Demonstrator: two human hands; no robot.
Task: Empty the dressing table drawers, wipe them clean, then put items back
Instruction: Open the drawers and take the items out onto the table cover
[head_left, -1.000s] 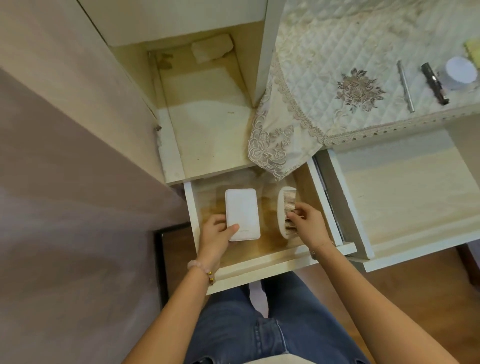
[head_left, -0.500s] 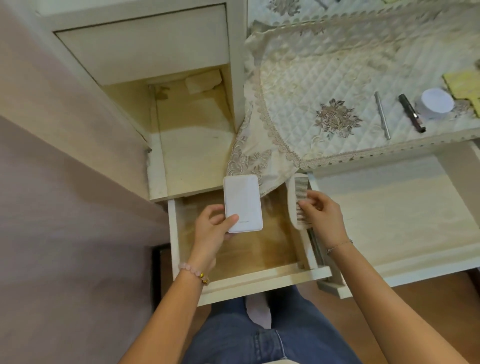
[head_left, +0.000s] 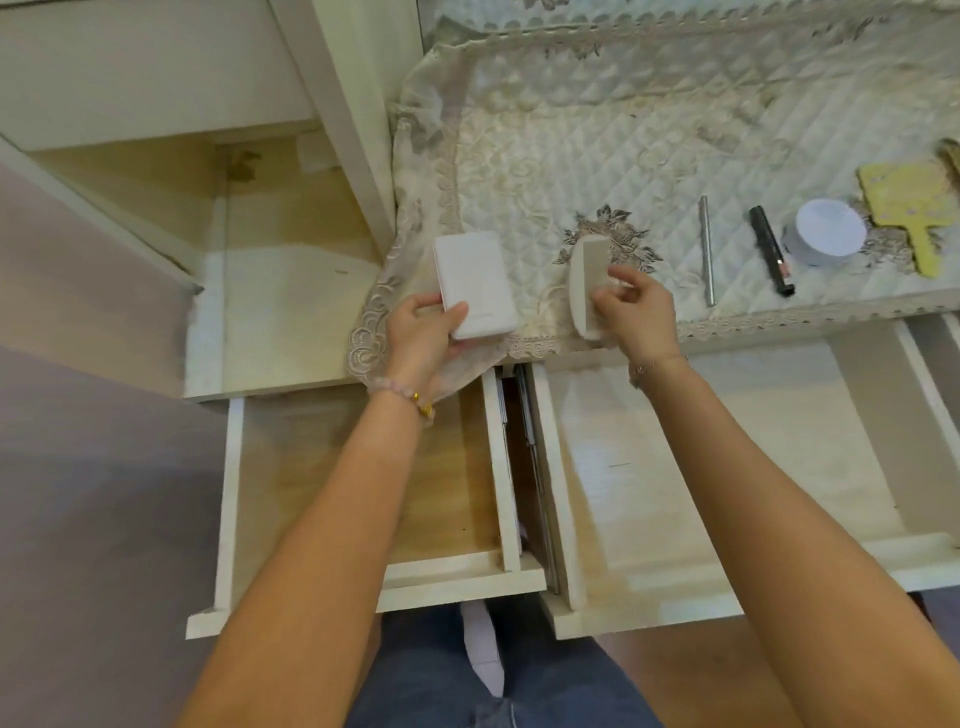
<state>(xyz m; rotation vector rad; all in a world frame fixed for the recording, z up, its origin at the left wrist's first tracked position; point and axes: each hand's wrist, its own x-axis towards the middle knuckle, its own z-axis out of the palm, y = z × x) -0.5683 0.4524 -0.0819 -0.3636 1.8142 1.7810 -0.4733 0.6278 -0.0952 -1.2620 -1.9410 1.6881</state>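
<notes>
Mauve wall (head_left: 78, 467) at left, wooden floor (head_left: 649, 670), warm indoor light

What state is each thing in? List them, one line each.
Left drawer: open, nothing seen inside.
Right drawer: open, nothing seen inside.
White box: gripped by left hand, over the cloth.
Comb: gripped by right hand, over the cloth.
Jar: lidded, on the cloth.
Black tube: lying flat.
Silver stick: lying flat.
</notes>
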